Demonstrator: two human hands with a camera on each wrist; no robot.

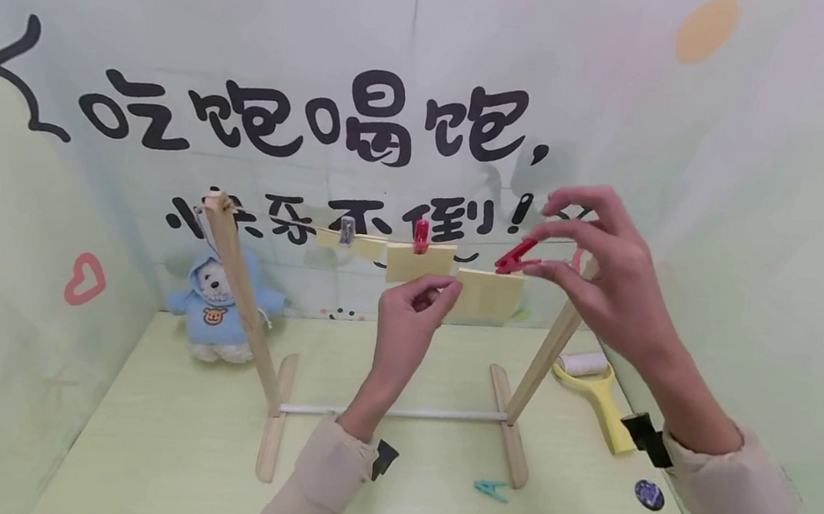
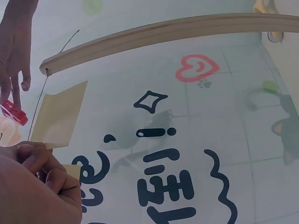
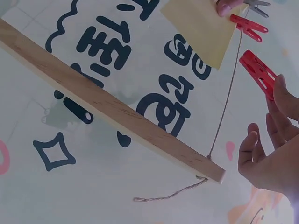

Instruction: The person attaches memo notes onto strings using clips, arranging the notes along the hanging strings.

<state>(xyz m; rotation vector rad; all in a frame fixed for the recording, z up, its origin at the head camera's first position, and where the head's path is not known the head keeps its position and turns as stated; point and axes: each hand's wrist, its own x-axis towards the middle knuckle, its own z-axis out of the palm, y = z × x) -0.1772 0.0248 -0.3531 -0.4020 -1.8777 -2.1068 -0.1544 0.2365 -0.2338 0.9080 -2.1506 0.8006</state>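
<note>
Pinching lower corner of yellow paper [image 1: 489, 294], left hand [image 1: 414, 307] holds it level at string [image 3: 227, 100], fingers curled together on paper edge. Just beyond, right hand [image 1: 607, 269] squeezes red clip [image 1: 517, 257] between thumb and forefinger, other fingers spread; clip jaws sit at paper's top edge, likely to fasten it. Paper: pale yellow, square, flat. Farther left of fingers: second red clip [image 1: 422, 235] and grey clip [image 1: 347, 231] holding other papers on wooden rack [image 1: 241, 306].
</note>
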